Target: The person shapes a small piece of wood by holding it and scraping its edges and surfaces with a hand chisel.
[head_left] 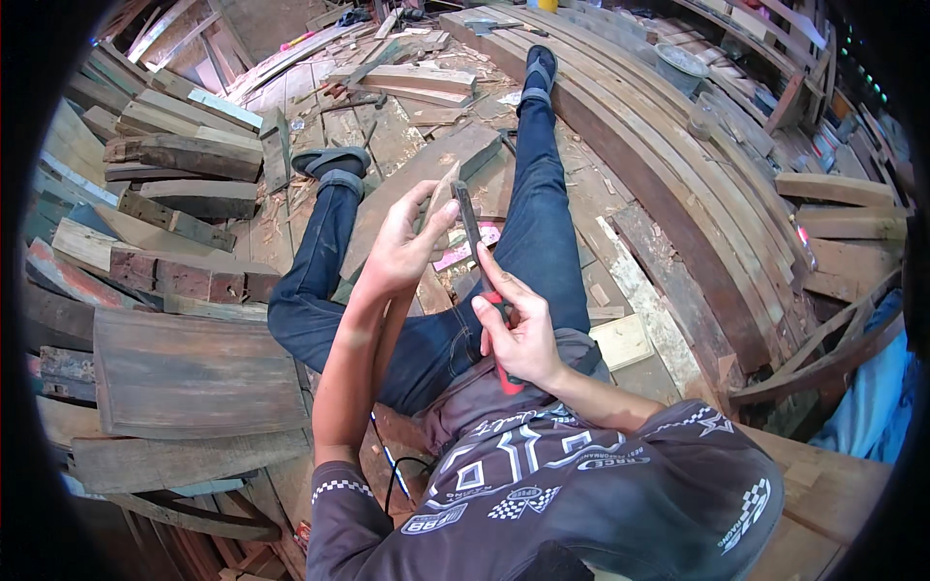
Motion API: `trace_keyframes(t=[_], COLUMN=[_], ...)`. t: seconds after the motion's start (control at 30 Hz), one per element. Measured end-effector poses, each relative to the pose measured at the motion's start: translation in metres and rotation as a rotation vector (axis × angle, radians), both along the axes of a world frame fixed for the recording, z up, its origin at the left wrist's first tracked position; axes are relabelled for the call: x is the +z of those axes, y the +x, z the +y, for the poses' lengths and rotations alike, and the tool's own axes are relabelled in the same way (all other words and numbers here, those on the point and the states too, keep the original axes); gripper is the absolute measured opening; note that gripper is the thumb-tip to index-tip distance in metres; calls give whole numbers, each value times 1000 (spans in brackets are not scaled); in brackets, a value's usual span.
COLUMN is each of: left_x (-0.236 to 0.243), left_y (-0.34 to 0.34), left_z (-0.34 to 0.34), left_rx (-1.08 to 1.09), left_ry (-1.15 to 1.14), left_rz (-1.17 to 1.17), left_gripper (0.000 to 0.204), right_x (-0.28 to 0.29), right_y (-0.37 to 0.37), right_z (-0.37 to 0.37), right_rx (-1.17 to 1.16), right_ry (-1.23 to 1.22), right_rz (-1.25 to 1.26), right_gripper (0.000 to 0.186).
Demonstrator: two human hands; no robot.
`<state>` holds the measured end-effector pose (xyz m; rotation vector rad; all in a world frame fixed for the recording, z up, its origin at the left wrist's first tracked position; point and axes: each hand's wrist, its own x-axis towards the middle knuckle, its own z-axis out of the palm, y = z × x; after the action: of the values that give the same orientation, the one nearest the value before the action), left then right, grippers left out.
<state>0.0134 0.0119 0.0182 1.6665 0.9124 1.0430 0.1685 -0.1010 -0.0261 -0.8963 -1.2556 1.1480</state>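
Nearest me, my dark printed shirt (542, 484). My right hand (518, 329) grips a red-handled knife (475, 242), blade against a small wood sliver (441, 198) pinched in my left hand (402, 242). I sit on a plank floor (639, 261) beside stacked weathered boards (174, 165).

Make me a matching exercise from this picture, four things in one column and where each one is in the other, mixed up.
Things:
1. left hand
2. right hand
3. grey bucket
4. thin wood piece

Places:
A. upper right, among curved planks
B. around a red-handled knife
C. pinched in the left hand's fingers
D. raised over the left knee

Pairs: 1-D, 2-B, 3-A, 4-C
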Motion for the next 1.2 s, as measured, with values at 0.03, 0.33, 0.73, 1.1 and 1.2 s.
trace_keyframes(t=[0.03, 0.33, 0.73, 1.1, 1.2], left_x=[1, 11, 9, 8, 10], left_y=[0, 10, 8, 11, 13], left_z=[-1, -13, -7, -9, -7], left_rx=[8, 132, 112, 232, 220], left_ry=[-16, -18, 219, 354, 258], left_rz=[3, 117, 134, 275, 282], left_gripper=[28, 25, 26, 27, 29], right_x=[-1, -3, -4, 2, 5], right_y=[1, 7, 4, -1, 1], right_z=[1, 2, -3, 7, 6], right_rx=[1, -58, -113, -116, -134], right_ry=[0, 183, 213, 280, 300], right_rz=[0, -177, -214, -158, -146], right_gripper=[53, 54, 53, 52, 54])
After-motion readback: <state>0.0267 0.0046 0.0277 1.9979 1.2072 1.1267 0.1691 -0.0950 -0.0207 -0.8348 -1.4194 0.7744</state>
